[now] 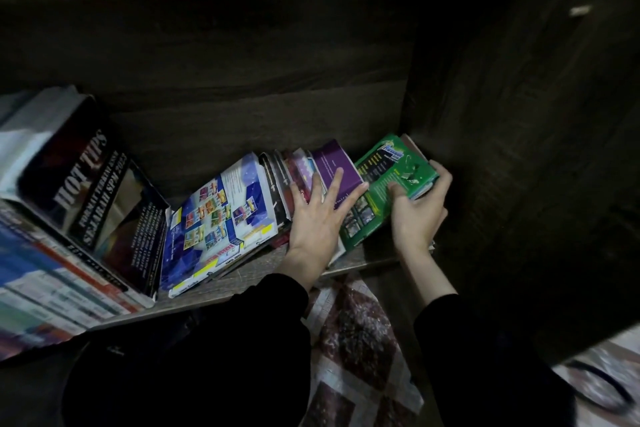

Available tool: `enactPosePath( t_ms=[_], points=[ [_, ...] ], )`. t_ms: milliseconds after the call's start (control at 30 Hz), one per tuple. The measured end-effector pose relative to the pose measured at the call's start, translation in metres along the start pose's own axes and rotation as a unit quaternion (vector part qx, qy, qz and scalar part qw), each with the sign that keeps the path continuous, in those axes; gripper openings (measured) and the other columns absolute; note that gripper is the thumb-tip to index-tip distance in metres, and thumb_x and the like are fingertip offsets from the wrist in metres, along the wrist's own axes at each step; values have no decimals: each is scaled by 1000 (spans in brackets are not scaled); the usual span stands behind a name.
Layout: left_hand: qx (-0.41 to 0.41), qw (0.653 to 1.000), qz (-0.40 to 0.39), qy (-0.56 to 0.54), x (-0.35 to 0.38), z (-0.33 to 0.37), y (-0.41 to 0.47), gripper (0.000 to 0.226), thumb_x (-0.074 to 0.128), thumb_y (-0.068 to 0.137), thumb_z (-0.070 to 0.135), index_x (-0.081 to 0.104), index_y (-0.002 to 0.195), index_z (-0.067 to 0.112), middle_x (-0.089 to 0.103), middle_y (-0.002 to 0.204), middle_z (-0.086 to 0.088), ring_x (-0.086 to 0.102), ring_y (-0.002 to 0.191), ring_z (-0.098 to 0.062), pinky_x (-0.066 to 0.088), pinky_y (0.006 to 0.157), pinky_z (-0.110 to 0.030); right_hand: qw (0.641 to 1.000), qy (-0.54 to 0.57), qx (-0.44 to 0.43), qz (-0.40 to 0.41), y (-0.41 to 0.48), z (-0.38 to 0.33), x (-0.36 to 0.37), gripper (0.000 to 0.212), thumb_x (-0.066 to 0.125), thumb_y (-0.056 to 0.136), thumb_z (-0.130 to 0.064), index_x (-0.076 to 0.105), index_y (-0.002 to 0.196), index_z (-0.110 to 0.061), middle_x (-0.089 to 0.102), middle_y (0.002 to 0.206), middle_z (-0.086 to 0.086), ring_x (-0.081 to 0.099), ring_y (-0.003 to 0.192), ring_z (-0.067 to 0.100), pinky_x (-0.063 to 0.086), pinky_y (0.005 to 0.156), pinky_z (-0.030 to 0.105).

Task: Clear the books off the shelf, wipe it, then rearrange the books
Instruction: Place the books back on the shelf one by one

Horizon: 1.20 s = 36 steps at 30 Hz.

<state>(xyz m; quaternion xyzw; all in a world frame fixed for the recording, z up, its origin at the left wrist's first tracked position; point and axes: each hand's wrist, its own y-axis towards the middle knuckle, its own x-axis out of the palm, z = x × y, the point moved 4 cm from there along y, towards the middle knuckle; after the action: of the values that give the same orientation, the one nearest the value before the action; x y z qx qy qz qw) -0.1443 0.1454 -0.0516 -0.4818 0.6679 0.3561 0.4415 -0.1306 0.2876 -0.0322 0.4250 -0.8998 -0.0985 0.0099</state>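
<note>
A row of books leans to the left on a dark wooden shelf [360, 262]. My right hand [420, 210] grips a green book [388, 180] at the row's right end, thumb on the cover and fingers curled round its edge. My left hand [317, 218] lies with fingers spread and straight on a purple book [337, 163] and the books beside it. A blue-and-white book [221, 218] leans further left, against a black book [93, 191] marked HOT TIPS.
The shelf's dark side wall [502, 149] stands just right of the green book, and its back panel [259, 87] is behind the row. A thick pile of books [45, 302] fills the left. A patterned floor mat [356, 350] lies below the shelf edge.
</note>
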Motion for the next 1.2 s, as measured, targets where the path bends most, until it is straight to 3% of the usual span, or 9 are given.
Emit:
enactPosePath(
  t_ms=[67, 200, 333, 433, 633, 800, 1000, 1100, 1200],
  points=[
    [-1, 1000, 5, 7, 2, 1, 1, 103, 51, 93, 13, -37, 140, 34, -29, 156, -11, -1, 146, -39, 13, 110, -66, 998, -23, -51, 11, 0, -11, -9, 58, 65, 85, -6, 43, 135, -25, 61, 88, -17, 60, 76, 0, 42, 77, 10],
    [8, 1000, -6, 8, -2, 3, -1, 96, 48, 96, 17, -34, 141, 37, -22, 158, -13, 0, 146, -40, 14, 109, -67, 980, -72, -184, 4, 1, -37, -19, 60, 58, 87, -16, 32, 136, -36, 65, 119, 3, 65, 103, 20, 53, 90, 40],
    [15, 1000, -23, -11, -3, 3, -1, 74, 35, 102, 30, -24, 146, 38, -12, 161, -9, 1, 146, -39, 10, 111, -65, 949, -123, -288, -20, 4, -60, -27, 58, 55, 88, -17, 27, 136, -34, 60, 127, 6, 62, 109, 20, 53, 90, 40],
    [12, 990, -30, -135, -7, 0, -1, 55, 11, 101, 52, -11, 150, 38, -9, 161, 0, -7, 148, -30, -4, 115, -57, 926, -153, -345, -24, 0, -72, -33, 58, 55, 89, -15, 26, 138, -29, 60, 126, 11, 63, 106, 22, 55, 87, 42],
    [-50, 893, 56, -444, -15, -23, -18, 63, -1, 89, 65, -3, 148, 43, -3, 162, 5, -20, 145, -13, -13, 118, -36, 897, -147, -413, -52, -18, -105, -28, 54, 55, 91, -16, 29, 138, -23, 62, 124, 10, 64, 105, 20, 56, 84, 38],
    [-118, 895, 171, -395, -14, -73, -63, 65, 3, 93, 65, 6, 150, 35, -2, 162, 1, -20, 146, -14, -11, 119, -36, 881, -129, -437, -123, -53, -151, 1, 55, 56, 88, -20, 33, 138, -23, 64, 119, 5, 66, 98, 21, 57, 80, 42],
    [-331, 829, 170, -419, 17, -165, -123, 55, 26, 104, 42, 15, 153, 22, 5, 161, -13, -5, 148, -27, -2, 117, -36, 902, -30, -384, -197, -102, -194, 49, 55, 62, 83, -14, 44, 134, -20, 66, 96, -9, 68, 84, 19, 53, 81, 38],
    [-323, 753, 157, -551, 11, -189, -136, 57, 20, 101, 47, 3, 153, 31, -4, 162, -6, -1, 148, -18, 3, 115, -25, 916, 17, -344, -205, -124, -196, 81, 53, 64, 83, -11, 46, 133, -20, 66, 91, -12, 66, 80, 13, 51, 80, 28],
    [-252, 707, 204, -628, -12, -193, -151, 63, 6, 89, 60, -2, 149, 42, -8, 161, 10, -7, 144, 0, -4, 114, -22, 918, 39, -338, -204, -146, -189, 115, 52, 62, 84, -12, 44, 132, -20, 69, 92, -6, 68, 79, 20, 52, 78, 36]
  ],
)
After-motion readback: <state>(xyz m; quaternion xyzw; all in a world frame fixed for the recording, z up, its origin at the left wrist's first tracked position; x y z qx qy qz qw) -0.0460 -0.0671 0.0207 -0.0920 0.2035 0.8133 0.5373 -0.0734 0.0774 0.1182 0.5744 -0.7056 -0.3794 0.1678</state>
